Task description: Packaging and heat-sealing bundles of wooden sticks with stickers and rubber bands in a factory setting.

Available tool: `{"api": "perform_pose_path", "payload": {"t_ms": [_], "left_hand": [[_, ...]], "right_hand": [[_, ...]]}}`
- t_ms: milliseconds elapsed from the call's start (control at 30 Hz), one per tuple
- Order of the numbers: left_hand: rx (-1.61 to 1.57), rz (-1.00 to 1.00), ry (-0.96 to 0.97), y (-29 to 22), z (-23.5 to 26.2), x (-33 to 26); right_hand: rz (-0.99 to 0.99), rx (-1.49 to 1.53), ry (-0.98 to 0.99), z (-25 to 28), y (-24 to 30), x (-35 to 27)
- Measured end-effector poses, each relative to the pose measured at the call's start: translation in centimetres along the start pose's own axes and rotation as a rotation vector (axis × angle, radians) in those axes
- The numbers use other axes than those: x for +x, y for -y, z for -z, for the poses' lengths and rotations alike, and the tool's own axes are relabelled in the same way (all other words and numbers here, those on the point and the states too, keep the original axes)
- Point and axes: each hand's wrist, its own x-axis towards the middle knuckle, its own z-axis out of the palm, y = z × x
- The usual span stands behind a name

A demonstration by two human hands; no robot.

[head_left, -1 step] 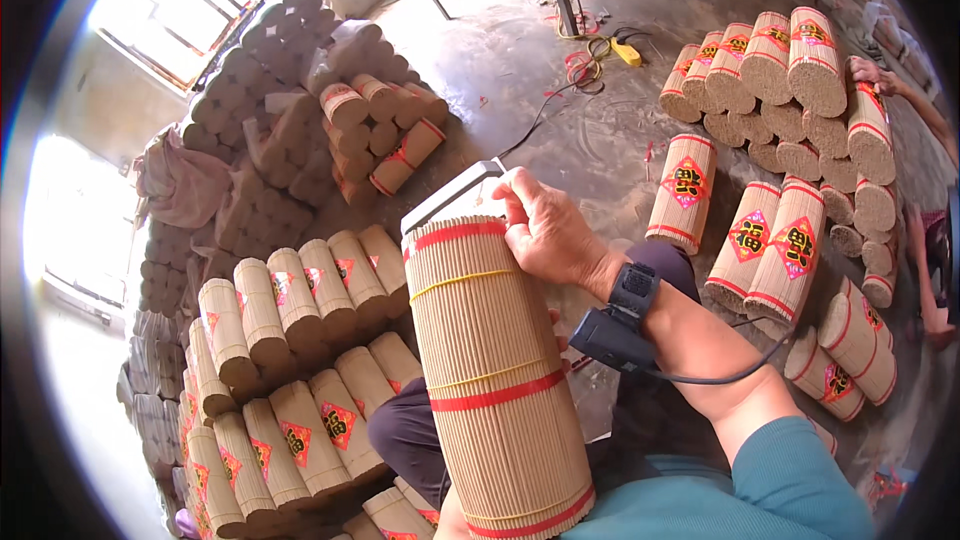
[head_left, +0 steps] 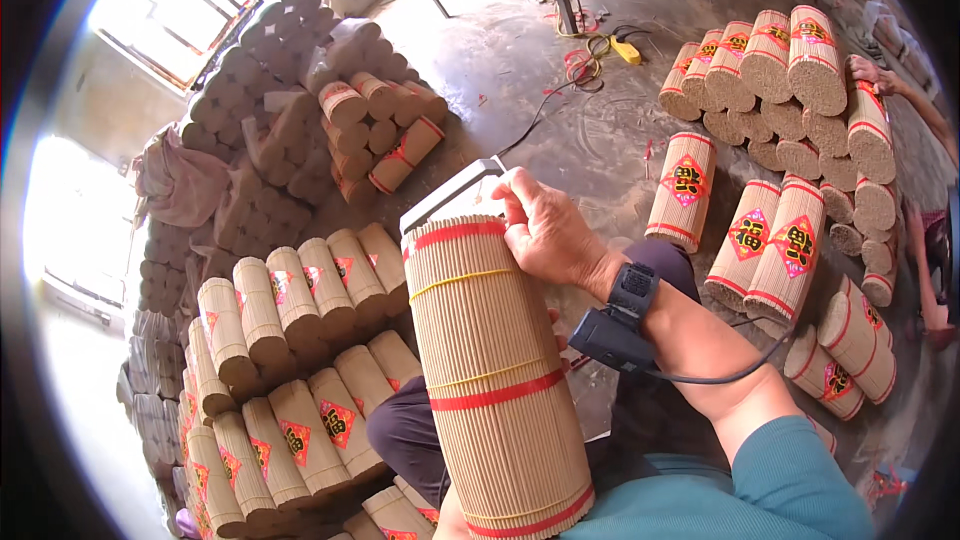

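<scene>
My right hand (head_left: 545,230) was curled closed on the grey frame (head_left: 447,191) atop the red-banded stick bundle (head_left: 492,340); my left hand (head_left: 554,317), mostly hidden behind, could not be read.

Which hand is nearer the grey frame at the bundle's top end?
Right: the right hand is at the right end of the grey frame; the left hand is farther down, mostly hidden behind the bundle.

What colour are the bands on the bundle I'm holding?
The bands are red and yellow, best seen in the head view.
</scene>
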Motion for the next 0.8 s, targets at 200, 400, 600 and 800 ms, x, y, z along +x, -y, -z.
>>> {"api": "perform_pose_path", "payload": {"t_ms": [200,400,600,800], "left_hand": [[0.042,0.021,-0.020,0.2,-0.4,1.9],[0.229,-0.009,-0.102,-3.8,-1.7,2.9],[0.464,-0.033,-0.134,-7.2,-5.4,6.4],[0.940,-0.120,0.173,-6.7,-10.9,10.3]], "right_hand": [[-0.030,0.037,-0.044,0.4,-2.5,-0.8],[-0.195,0.134,0.010,1.9,0.9,-1.2],[-0.305,0.540,0.222,6.8,6.7,-1.9],[-0.357,0.747,0.015,12.3,6.7,-3.0]]}}
